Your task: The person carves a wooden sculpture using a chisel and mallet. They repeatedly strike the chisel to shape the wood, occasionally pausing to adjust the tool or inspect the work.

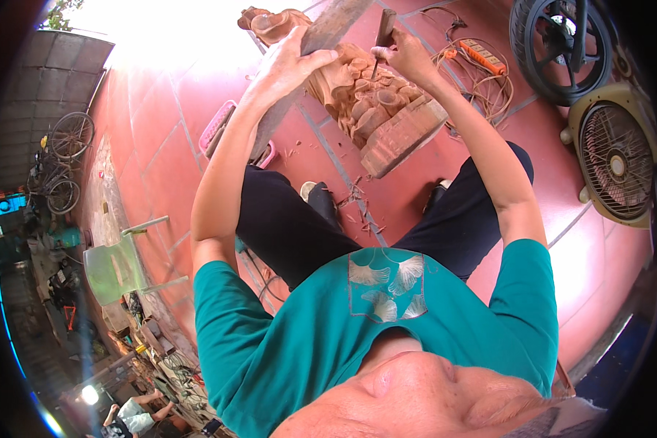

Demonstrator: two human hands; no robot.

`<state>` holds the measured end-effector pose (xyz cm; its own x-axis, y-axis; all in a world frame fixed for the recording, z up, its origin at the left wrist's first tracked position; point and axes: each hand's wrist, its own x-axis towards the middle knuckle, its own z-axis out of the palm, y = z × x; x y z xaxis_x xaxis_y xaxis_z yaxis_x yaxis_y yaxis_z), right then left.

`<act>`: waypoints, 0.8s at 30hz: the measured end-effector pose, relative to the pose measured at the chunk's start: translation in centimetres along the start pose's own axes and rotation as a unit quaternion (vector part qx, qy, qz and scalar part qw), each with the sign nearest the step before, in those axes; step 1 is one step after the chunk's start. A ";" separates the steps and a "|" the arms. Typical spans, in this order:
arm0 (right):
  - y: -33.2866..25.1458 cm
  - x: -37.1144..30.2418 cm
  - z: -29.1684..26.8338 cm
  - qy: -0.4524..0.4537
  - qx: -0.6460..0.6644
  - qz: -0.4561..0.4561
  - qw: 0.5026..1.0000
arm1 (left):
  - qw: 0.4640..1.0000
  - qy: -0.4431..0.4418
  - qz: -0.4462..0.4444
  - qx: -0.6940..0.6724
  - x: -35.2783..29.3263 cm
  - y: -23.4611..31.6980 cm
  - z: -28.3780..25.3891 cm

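Note:
A carved wooden figure (354,84) with deep relief and a thick block base (407,139) lies aslant on the floor in front of me. My right hand (410,57) grips a chisel (385,29) by its wooden handle, and its thin blade points down at the carving. My left hand (285,69) is wrapped around a long grey-brown wooden bar (337,23), thumb stretched along it. That bar slants over the carving's left side, its far end cut off by the picture's edge. Wood shavings (358,201) lie between my feet.
A pink plastic basket (217,128) sits partly behind the bar. On the right are an orange power strip (483,57) with tangled cords, a motorcycle wheel (560,47) and a fan (617,160). Leftward stand a pale green chair (114,269) and bicycles (66,164); another person (135,416) is lower left.

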<state>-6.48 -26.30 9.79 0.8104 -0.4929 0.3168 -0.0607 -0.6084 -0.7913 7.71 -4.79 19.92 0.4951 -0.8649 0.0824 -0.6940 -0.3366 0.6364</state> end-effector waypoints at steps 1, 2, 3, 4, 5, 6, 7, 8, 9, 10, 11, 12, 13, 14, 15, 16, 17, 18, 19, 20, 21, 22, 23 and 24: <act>-0.4 -0.2 -0.4 -0.003 0.018 0.022 1.000 | 0.999 -0.019 -0.023 -0.027 -0.7 1.4 -0.7; -0.8 -0.3 -0.4 -0.006 0.010 0.010 1.000 | 0.999 -0.003 -0.029 -0.030 -1.5 1.8 -1.1; -1.2 -0.5 -0.4 -0.009 0.003 -0.001 1.000 | 0.999 0.013 -0.035 -0.032 -2.1 2.1 -1.5; -1.6 -0.7 -0.3 -0.011 -0.005 -0.011 1.000 | 0.998 0.027 -0.040 -0.035 -2.5 2.1 -1.7; -1.9 -1.0 -0.1 -0.021 -0.003 -0.013 1.000 | 0.998 0.026 -0.039 -0.043 -2.8 2.0 -1.8; -2.2 -1.3 0.2 -0.031 0.000 -0.014 0.999 | 0.998 0.025 -0.038 -0.051 -3.1 1.8 -2.1; -2.6 -1.5 0.3 -0.041 0.002 -0.015 0.999 | 0.997 0.023 -0.037 -0.060 -3.4 1.7 -2.2; -3.0 -1.7 0.4 -0.049 0.008 -0.017 0.999 | 0.997 0.028 -0.035 -0.062 -3.6 1.6 -2.3; -3.4 -1.7 0.4 -0.057 0.014 -0.019 0.998 | 0.997 0.032 -0.033 -0.065 -3.9 1.6 -2.4; -3.6 -1.8 0.4 -0.065 0.020 -0.020 0.997 | 0.997 0.037 -0.031 -0.066 -4.0 1.7 -2.5; -3.6 -1.9 0.4 -0.064 0.011 -0.023 0.998 | 0.997 0.031 -0.032 -0.067 -4.2 1.8 -2.6; -3.6 -2.0 0.5 -0.063 0.002 -0.026 0.998 | 0.997 0.025 -0.033 -0.067 -4.3 1.9 -2.7; -3.6 -2.0 0.5 -0.061 -0.007 -0.029 0.998 | 0.997 0.019 -0.033 -0.066 -4.4 2.1 -2.8; -3.6 -2.1 0.6 -0.064 -0.002 -0.026 0.998 | 0.997 0.015 -0.038 -0.066 -4.5 2.1 -2.8; -3.6 -2.2 0.7 -0.068 0.002 -0.022 0.997 | 0.997 0.012 -0.043 -0.066 -4.6 2.2 -2.8; -3.6 -2.2 0.8 -0.071 0.007 -0.019 0.997 | 0.997 0.009 -0.048 -0.066 -4.6 2.4 -2.8; -3.5 -2.2 0.8 -0.070 0.009 -0.021 0.997 | 0.996 0.002 -0.053 -0.066 -4.7 2.7 -2.8; -3.4 -2.2 0.9 -0.070 0.011 -0.023 0.997 | 0.996 -0.004 -0.058 -0.066 -4.8 3.1 -3.0; -3.4 -2.2 1.0 -0.069 0.015 -0.024 0.997 | 0.996 -0.010 -0.064 -0.065 -4.8 3.4 -3.1; -3.4 -2.1 1.0 -0.074 0.023 -0.025 0.997 | 0.996 -0.001 -0.043 -0.074 -4.8 3.4 -3.0; -3.4 -2.1 1.1 -0.078 0.032 -0.025 0.996 | 0.996 0.009 -0.021 -0.083 -4.8 3.2 -2.8; -3.7 -2.2 1.2 -0.083 0.042 -0.025 0.995 | 0.996 0.018 -0.001 -0.091 -4.8 3.2 -2.6; -3.9 -2.2 1.3 -0.085 0.035 -0.028 0.995 | 0.995 0.026 0.007 -0.092 -4.8 3.3 -2.4; -4.1 -2.2 1.3 -0.087 0.028 -0.032 0.995 | 0.995 0.033 0.014 -0.094 -4.7 3.5 -2.2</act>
<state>-7.29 -21.89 11.67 0.9003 -0.3364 0.2763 0.0229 -0.5972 -0.8017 4.14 -1.06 23.43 0.5141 -0.8447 0.1489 -0.6015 -0.2313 0.7646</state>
